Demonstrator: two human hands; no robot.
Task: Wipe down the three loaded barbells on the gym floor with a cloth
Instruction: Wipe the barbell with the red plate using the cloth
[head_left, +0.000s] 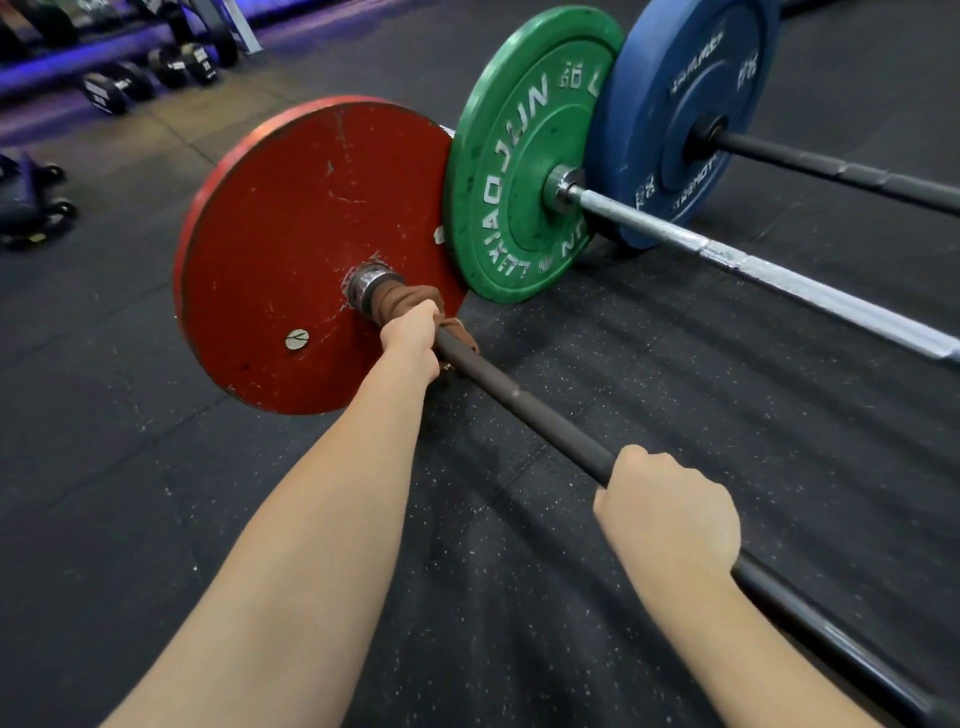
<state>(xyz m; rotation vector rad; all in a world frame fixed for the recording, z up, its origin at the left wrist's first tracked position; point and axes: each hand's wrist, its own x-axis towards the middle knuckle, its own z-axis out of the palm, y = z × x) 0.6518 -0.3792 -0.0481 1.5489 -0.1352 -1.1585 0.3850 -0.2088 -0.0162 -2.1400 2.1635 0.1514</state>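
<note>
- L hand (410, 340): fingers curled round brown cloth (400, 300). Cloth is wrapped on near bar (519, 400), just beside collar of red plate (280, 234).
- R hand (670, 514): fist closed round same bar, bare grip, well apart from L hand, nearer camera.
- Near bar: dark, runs from red plate to lower-right edge. Plate stands on rubber floor (130, 467).
- Middle bar (753, 265): silver, w/ green plate (514, 171) just behind red plate.
- Far bar (841, 169): black, w/ blue plate (670, 104) behind green plate.
- Upper left: row of dumbbells (150, 78), blurred.
</note>
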